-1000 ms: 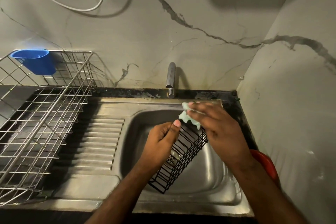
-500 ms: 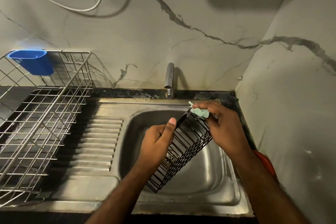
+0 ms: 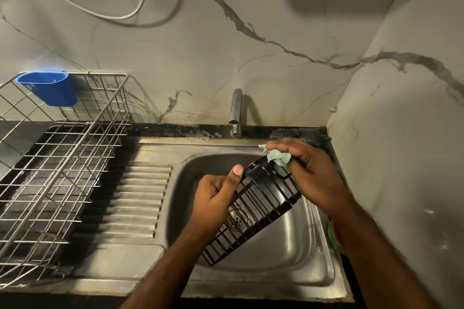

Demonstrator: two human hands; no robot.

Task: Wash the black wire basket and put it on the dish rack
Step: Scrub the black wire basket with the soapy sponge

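The black wire basket [image 3: 253, 208] hangs tilted over the sink [image 3: 288, 266] in the lower middle of the frame, its far end raised toward the upper right; the left hand [image 3: 216, 198] grips its left edge, fingers curled round the wire and thumb laid along the rim. The right hand [image 3: 308, 173] pinches a pale green cloth [image 3: 278, 157] against the basket's top corner. A second ago that cloth was further down the upper edge, spread under the fingers; it now sits bunched at the very corner, and the basket has swung a little more upright — so the scrubbing seems to be working along the rim, still in the washing stage, with nothing yet rinsed.

The tap [image 3: 236, 113] at centre shows no water that I can make out; whether the cloth carries soap is not visible. The dish rack [image 3: 62, 178] fills the left of the frame, partly cut off, with a blue cup [image 3: 47, 88] hooked at its upper left. A red and green object [image 3: 335, 236] at the right is half hidden behind the right forearm — what it is I cannot tell.
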